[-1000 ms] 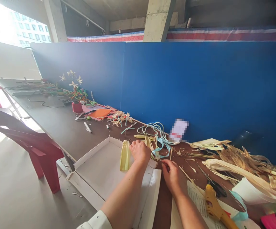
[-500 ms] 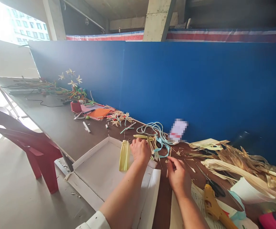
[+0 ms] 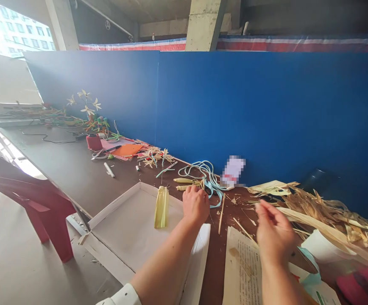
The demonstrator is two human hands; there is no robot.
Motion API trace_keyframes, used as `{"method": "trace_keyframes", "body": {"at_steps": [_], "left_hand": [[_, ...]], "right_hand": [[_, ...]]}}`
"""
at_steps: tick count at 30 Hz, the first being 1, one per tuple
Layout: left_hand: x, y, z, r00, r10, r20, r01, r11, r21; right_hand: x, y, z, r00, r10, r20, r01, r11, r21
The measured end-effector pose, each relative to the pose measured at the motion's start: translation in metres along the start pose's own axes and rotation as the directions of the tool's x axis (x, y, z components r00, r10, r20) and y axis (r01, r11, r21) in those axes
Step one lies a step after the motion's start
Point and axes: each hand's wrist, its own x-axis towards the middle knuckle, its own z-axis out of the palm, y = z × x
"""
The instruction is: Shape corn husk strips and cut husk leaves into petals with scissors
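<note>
My left hand (image 3: 196, 205) is at the right edge of a shallow white box lid, fingers curled down beside a bundle of corn husk pieces (image 3: 187, 181). What its fingertips hold, if anything, is hidden. A light-blue ribbon (image 3: 215, 198) lies just past its fingers. In the lid a yellow-green strip of husk (image 3: 161, 208) leans near the back edge. My right hand (image 3: 274, 233) hovers over the right side of the table, near the dried husks (image 3: 314, 207). It is smeared by motion, thumb and forefinger close together. A thin stick (image 3: 222, 214) lies on the table between my hands.
The white box lid (image 3: 123, 222) stands at front left; a printed sheet (image 3: 243, 269) lies right of it. A white cup (image 3: 325, 245) is tipped among the husks. Pale cord (image 3: 203, 169), orange paper (image 3: 126, 150) and husk flowers line the back. A red chair (image 3: 44, 207) stands left.
My right hand has swung right, away from the thin stick and over the glue gun and scissors. My left hand has shifted slightly right, uncovering a second husk piece. The view has turned slightly right.
</note>
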Motion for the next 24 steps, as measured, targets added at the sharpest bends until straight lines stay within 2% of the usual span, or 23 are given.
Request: {"method": "trace_keyframes", "body": {"at_steps": [2,4,7,9,11,13,16,19,22,24], "left_hand": [[-0.002,0.005,0.003,0.999,0.033,0.021,-0.032,0.999,-0.015],[-0.002,0.008,0.005,0.998,0.057,0.041,-0.056,0.998,-0.026],[-0.003,0.011,0.007,0.994,0.092,0.061,-0.089,0.995,-0.038],[-0.003,0.012,0.007,0.991,0.117,0.069,-0.114,0.993,-0.044],[-0.004,0.012,0.008,0.988,0.137,0.077,-0.134,0.990,-0.046],[-0.006,0.013,0.008,0.985,0.145,0.094,-0.142,0.989,-0.041],[-0.007,0.013,0.007,0.982,0.145,0.119,-0.142,0.989,-0.034],[-0.008,0.013,0.007,0.980,0.153,0.129,-0.150,0.988,-0.036],[-0.008,0.012,0.007,0.975,0.165,0.147,-0.161,0.986,-0.042],[-0.009,0.012,0.007,0.973,0.174,0.153,-0.170,0.985,-0.043]], "right_hand": [[0.014,-0.001,-0.016,0.997,0.049,-0.061,-0.045,0.996,0.071],[0.025,-0.003,-0.029,0.997,0.071,-0.041,-0.066,0.992,0.107],[0.037,-0.001,-0.041,0.992,0.081,0.097,-0.086,0.995,0.049],[0.045,0.005,-0.045,0.976,0.080,0.204,-0.060,0.993,-0.104],[0.051,0.014,-0.045,0.934,0.090,0.346,0.038,0.937,-0.346],[0.054,0.024,-0.041,0.852,0.152,0.502,0.163,0.834,-0.528],[0.050,0.037,-0.033,0.753,0.253,0.608,0.325,0.660,-0.678],[0.041,0.044,-0.024,0.745,0.268,0.611,0.383,0.577,-0.721],[0.032,0.044,-0.018,0.760,0.214,0.614,0.416,0.566,-0.712],[0.027,0.038,-0.016,0.748,0.230,0.623,0.418,0.566,-0.711]]}}
